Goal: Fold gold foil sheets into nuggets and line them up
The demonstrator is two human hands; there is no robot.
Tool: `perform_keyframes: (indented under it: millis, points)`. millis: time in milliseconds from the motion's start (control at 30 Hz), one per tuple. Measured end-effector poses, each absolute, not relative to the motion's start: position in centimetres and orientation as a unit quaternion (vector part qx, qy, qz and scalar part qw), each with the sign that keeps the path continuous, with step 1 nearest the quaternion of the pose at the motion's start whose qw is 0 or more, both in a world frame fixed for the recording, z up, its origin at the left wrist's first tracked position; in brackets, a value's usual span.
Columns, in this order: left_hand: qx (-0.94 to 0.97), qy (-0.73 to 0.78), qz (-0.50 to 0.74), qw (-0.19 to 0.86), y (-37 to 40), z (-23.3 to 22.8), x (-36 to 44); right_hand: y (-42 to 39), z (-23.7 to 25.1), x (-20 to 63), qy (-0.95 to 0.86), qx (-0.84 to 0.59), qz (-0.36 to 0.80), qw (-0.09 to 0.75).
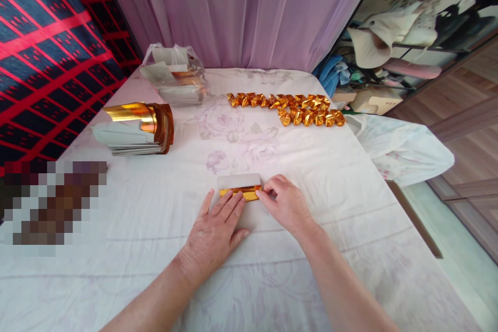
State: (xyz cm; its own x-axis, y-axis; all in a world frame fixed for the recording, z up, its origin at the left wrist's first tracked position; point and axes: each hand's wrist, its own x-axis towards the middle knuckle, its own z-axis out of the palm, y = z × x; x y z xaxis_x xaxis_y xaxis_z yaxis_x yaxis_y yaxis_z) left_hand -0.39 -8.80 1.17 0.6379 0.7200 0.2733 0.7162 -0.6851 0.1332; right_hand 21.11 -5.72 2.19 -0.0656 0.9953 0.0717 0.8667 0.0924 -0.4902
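Note:
A sheet of gold foil paper [238, 181], grey-white on its back, lies partly folded on the cloth in front of me. Its near edge forms a gold band. My left hand [216, 225] rests flat with outstretched fingers on that band. At the sheet's right end, my right hand [286, 202] pinches the corner between thumb and curled fingers. Farther back on the right, folded gold foil pieces [298, 101] stand in two rows. To the left lies a stack of gold foil sheets [128, 132], some curled, with pale backs showing.
A clear plastic bag [177, 75] with more paper sheets sits at the back left. Flowered cloth [249, 295] covers the table. A white plastic bag [408, 148] hangs beyond the right edge, near a shelf with hats [373, 36]. A blurred patch hides something at left.

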Motion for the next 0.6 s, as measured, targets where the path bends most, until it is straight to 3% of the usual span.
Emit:
perform_keyframes:
  millis: [600]
  points:
    - [0.910,0.392,0.137,0.001,-8.79,0.50,-0.52,-5.97,1.91,20.92,-0.708,-0.660,0.143,0.209]
